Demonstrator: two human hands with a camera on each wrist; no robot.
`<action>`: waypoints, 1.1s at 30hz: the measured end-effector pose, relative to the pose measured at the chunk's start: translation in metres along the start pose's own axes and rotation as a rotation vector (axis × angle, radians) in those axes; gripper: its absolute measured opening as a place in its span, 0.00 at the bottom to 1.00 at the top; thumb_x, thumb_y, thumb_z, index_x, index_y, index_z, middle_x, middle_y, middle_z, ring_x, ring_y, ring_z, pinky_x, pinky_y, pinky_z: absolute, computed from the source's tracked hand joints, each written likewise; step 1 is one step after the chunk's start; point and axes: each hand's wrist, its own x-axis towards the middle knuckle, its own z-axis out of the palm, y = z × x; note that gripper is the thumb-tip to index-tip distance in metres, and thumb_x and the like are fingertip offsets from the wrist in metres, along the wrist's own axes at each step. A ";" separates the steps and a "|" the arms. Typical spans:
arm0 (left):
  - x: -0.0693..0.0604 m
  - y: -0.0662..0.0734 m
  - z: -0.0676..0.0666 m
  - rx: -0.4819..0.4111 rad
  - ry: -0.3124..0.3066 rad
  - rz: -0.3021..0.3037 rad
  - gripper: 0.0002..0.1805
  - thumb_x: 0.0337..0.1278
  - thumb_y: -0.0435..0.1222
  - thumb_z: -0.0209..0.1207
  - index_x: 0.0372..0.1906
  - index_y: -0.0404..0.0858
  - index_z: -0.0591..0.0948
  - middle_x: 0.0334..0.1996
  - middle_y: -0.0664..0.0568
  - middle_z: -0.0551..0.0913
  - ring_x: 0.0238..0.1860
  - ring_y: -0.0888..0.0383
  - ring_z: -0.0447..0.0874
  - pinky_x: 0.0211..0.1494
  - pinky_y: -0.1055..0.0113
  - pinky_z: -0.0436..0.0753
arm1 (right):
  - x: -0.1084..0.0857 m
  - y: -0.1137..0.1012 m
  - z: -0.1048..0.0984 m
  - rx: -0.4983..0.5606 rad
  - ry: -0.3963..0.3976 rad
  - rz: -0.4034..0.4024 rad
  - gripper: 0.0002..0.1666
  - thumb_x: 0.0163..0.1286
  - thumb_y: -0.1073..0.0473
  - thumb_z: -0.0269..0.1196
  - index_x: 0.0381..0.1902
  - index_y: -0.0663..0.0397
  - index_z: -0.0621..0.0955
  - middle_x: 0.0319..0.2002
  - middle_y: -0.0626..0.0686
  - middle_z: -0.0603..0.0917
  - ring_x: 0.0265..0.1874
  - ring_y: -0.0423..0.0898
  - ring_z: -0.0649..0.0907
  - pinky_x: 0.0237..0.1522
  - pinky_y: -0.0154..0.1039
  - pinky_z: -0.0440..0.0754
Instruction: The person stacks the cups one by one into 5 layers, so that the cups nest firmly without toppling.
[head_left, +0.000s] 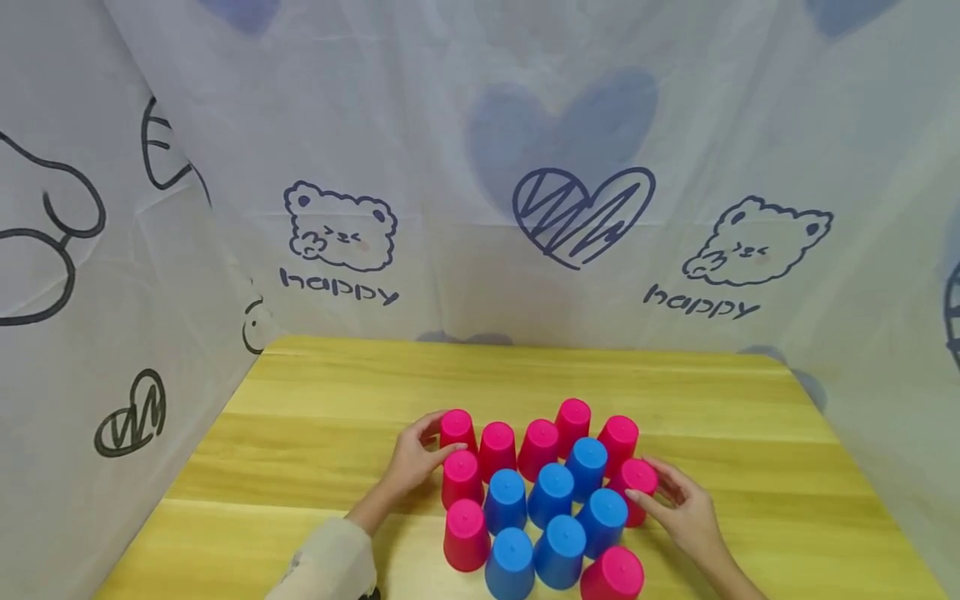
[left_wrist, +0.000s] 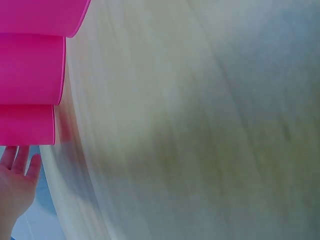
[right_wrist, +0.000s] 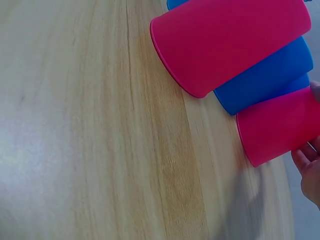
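Several pink and blue plastic cups stand upside down in a close group. My left hand (head_left: 411, 457) holds the pink cup at the back left (head_left: 457, 429), thumb on its near side and fingers behind it. In the left wrist view that hand (left_wrist: 19, 182) is at the last pink cup (left_wrist: 25, 125) of a row. At the group's right side, my right hand (head_left: 686, 508) grips another pink cup (head_left: 637, 477) between thumb and fingers. The right wrist view shows this cup (right_wrist: 280, 125) beside a blue cup (right_wrist: 267, 75). Some fingers are hidden behind the cups.
Blue cups (head_left: 561, 550) fill the middle of the group, with pink cups (head_left: 467, 533) around them. One pink cup (head_left: 613, 575) stands at the near right. The wooden table (head_left: 337, 383) is bounded by a printed white curtain (head_left: 450, 167) behind and at the sides.
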 end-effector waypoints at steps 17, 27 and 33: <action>0.005 0.015 0.000 -0.032 0.025 -0.030 0.25 0.51 0.34 0.64 0.56 0.35 0.74 0.49 0.41 0.79 0.51 0.46 0.77 0.56 0.52 0.78 | -0.001 0.001 0.000 -0.013 0.003 0.001 0.28 0.56 0.60 0.68 0.54 0.65 0.76 0.43 0.38 0.82 0.38 0.18 0.75 0.41 0.17 0.76; 0.023 0.013 -0.003 0.007 0.035 0.015 0.24 0.50 0.34 0.64 0.54 0.32 0.73 0.47 0.39 0.80 0.50 0.45 0.78 0.55 0.51 0.78 | -0.001 0.002 0.002 0.004 0.009 -0.003 0.28 0.55 0.60 0.69 0.54 0.64 0.76 0.39 0.25 0.75 0.39 0.18 0.75 0.41 0.17 0.76; 0.033 0.016 -0.001 0.062 0.025 0.005 0.24 0.49 0.32 0.65 0.53 0.31 0.73 0.46 0.37 0.81 0.50 0.44 0.78 0.56 0.51 0.78 | -0.001 0.003 0.001 0.004 0.007 -0.008 0.28 0.55 0.61 0.69 0.54 0.65 0.76 0.38 0.22 0.74 0.39 0.18 0.75 0.41 0.18 0.76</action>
